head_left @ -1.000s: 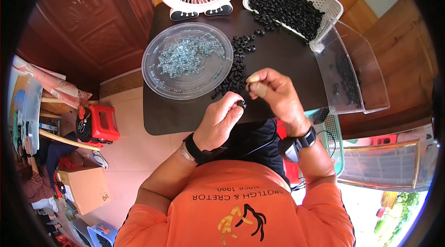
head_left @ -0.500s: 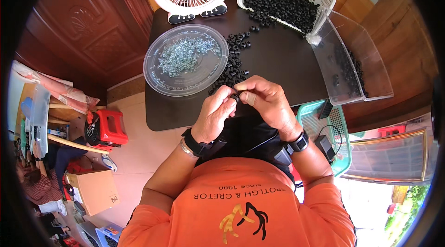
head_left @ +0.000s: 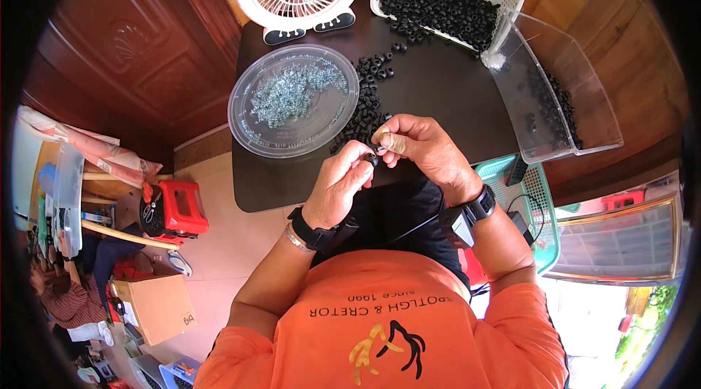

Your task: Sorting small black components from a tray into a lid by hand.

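Left hand [head_left: 334, 185], grip clamped on a black piece [head_left: 372, 160], at the tabletop's [head_left: 454, 93] near edge; right hand [head_left: 429, 153] just beside, fingertips together, contents indistinguishable. Dish [head_left: 292, 142] of clear bits [head_left: 288, 99]: toward the left edge.

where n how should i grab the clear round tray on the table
Probably by its rim, from the left: the clear round tray lies near the left edge of the table, black pieces crowd its right side, and loose pale bits cover much of its middle.

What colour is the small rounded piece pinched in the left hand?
Black: the small rounded piece in the left hand, best seen in the head view.
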### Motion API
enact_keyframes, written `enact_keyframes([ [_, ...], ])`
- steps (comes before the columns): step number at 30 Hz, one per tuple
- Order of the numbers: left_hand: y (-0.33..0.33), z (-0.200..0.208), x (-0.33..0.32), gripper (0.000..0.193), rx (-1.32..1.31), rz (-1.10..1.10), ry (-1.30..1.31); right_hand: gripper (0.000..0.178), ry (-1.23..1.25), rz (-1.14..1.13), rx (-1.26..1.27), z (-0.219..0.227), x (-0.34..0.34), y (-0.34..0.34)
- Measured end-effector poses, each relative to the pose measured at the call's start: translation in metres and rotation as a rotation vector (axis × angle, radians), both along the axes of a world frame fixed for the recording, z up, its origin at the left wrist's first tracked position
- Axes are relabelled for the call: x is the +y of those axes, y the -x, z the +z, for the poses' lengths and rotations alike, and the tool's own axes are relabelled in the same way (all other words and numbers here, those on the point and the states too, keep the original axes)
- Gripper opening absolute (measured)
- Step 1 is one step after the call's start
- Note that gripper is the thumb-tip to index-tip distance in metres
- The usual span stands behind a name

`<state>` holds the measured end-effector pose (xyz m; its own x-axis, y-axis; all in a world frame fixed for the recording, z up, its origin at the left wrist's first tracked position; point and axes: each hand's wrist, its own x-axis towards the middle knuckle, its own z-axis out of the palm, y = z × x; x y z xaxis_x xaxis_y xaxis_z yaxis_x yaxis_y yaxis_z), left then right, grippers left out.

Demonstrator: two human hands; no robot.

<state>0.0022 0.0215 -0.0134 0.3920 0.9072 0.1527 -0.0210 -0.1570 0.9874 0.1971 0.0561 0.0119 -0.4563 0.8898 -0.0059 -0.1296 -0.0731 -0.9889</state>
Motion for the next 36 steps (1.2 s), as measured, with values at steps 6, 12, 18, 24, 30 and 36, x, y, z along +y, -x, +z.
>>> enact_keyframes([
  [6, 0.001, -0.002, 0.001, 0.033, 0.011, -0.017, -0.008, 0.020, -0.023, 0.056, -0.070, 0.012, 0.002, -0.001],
  [12, -0.001, 0.000, -0.001, 0.027, -0.013, -0.009, 0.013, 0.019, -0.031, 0.127, -0.227, 0.025, 0.005, 0.000],
  [18, -0.002, 0.000, -0.001, 0.030, -0.011, -0.008, 0.020, 0.022, -0.080, 0.087, -0.254, 0.017, 0.004, 0.005],
  [24, -0.001, -0.004, 0.000, 0.033, -0.004, 0.011, -0.003, 0.026, -0.174, -0.030, -0.291, 0.009, -0.002, 0.013],
  [30, 0.000, -0.002, 0.001, 0.034, -0.005, 0.000, -0.014, 0.028, -0.187, -0.113, -0.302, 0.011, -0.004, 0.015],
  [36, -0.001, -0.003, 0.001, 0.035, 0.000, 0.010, 0.005, 0.027, -0.196, -0.105, -0.302, 0.012, -0.006, 0.015],
])
